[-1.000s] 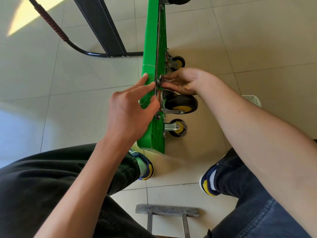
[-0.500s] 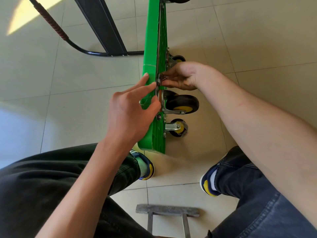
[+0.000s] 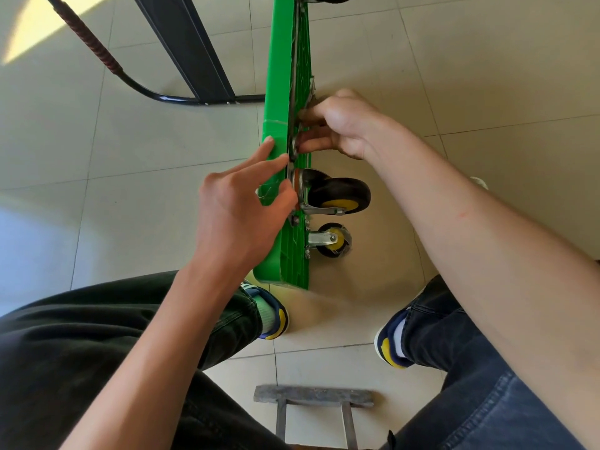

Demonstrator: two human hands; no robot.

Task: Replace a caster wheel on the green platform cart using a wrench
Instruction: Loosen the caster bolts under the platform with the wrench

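The green platform cart (image 3: 276,60) stands on its long edge on the tiled floor, underside facing right. A large black-and-yellow caster wheel (image 3: 339,194) sticks out of the underside, with a smaller caster (image 3: 334,238) just nearer to me. My left hand (image 3: 237,209) rests on the deck side, fingers straight on the green surface and thumb at the edge by the large caster's plate. My right hand (image 3: 344,125) is on the underside beyond that caster, fingers curled and pinching a slim metal wrench (image 3: 293,142) against the cart. What the wrench sits on is hidden.
The cart's black handle (image 3: 162,97) curves off to the left on the floor, with a dark beam (image 3: 181,43) behind it. My two shoes (image 3: 274,316) (image 3: 389,345) flank the cart's near end. A grey stool top (image 3: 313,396) lies between my knees.
My right hand has slid farther away along the underside and now covers the far small caster. My left hand has stayed in place on the deck.
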